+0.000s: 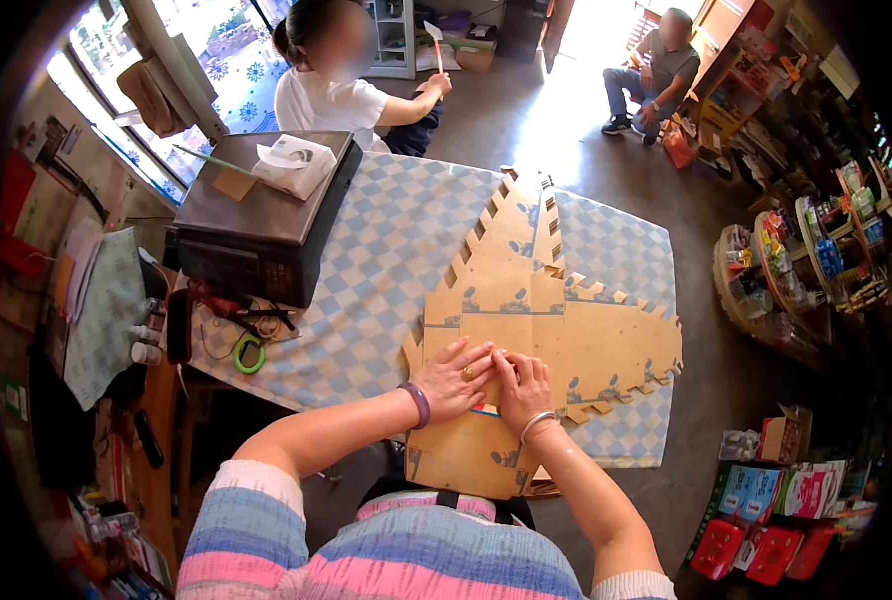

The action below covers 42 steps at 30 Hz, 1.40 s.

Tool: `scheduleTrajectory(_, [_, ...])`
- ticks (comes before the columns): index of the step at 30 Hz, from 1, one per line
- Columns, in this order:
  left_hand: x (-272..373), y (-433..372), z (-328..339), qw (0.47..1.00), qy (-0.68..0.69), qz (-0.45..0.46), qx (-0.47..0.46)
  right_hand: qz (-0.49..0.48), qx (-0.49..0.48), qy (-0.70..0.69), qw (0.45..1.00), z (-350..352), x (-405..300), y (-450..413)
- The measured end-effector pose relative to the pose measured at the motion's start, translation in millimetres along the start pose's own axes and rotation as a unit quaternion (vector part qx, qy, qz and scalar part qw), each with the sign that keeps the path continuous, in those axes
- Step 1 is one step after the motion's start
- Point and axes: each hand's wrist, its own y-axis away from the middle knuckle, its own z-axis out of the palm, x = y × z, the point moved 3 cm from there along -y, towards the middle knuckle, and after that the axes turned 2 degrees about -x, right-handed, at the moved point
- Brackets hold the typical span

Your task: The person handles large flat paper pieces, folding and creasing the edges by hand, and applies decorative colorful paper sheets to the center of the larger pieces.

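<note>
A large folded cardboard sheet [491, 292] with notched, tooth-like edges and dark printed marks lies before me on a checked tablecloth. My left hand [455, 381] rests palm down on it, fingers spread. Beside it my right hand [522, 386] touches the same board with bent fingers, its thumb side against the left fingertips. Whether the right fingers pinch anything is hidden. Between the wrists shows a small red, white and blue edge [486, 409] of something mostly covered. A nearer cardboard panel [461, 454] extends past the table edge towards my lap.
On the checked table [386, 232], a dark metal box [258, 217] carries a tissue pack [294, 165]. Green tape [249, 353] lies at the left near cords. One person [333, 105] sits across the table; another person [656, 82] sits farther back. Stocked shelves [783, 262] stand right.
</note>
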Motion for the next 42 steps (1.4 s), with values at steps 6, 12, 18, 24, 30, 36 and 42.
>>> scheduleTrajectory(6, [0.8, -2.0, -3.5, 1.0, -0.023, 0.001, -0.013, 0.013, -0.002, 0.005, 1.0, 3.9, 0.4, 1.5])
scheduleTrajectory(12, [-1.2, -4.0, -8.5, 1.0, 0.009, 0.001, -0.027, 0.016, 0.003, -0.017, 1.0, -0.3, 0.3, -1.8])
scheduleTrajectory(18, [0.8, -3.4, -10.1, 0.999, 0.031, -0.011, -0.036, 0.019, -0.016, 0.019, 1.0, 4.0, -3.8, -0.2])
scheduleTrajectory(24, [4.5, -4.7, -10.7, 0.999, 0.02, -0.01, -0.03, 0.018, -0.012, 0.01, 1.0, -0.7, -3.9, -0.8])
scheduleTrajectory(30, [5.3, -1.5, -11.4, 1.0, 0.005, -0.01, -0.024, 0.014, 0.004, -0.006, 1.0, -1.9, -3.8, -1.8])
scheduleTrajectory(36, [-0.7, 16.1, -16.4, 0.993, 0.093, 0.011, 0.079, 0.026, 0.019, -0.051, 0.998, -8.8, 1.3, -2.4])
scheduleTrajectory(42, [11.1, 25.4, -18.7, 0.991, 0.081, -0.01, 0.105, 0.166, 0.022, -0.28, 0.945, -53.8, -40.3, 18.0])
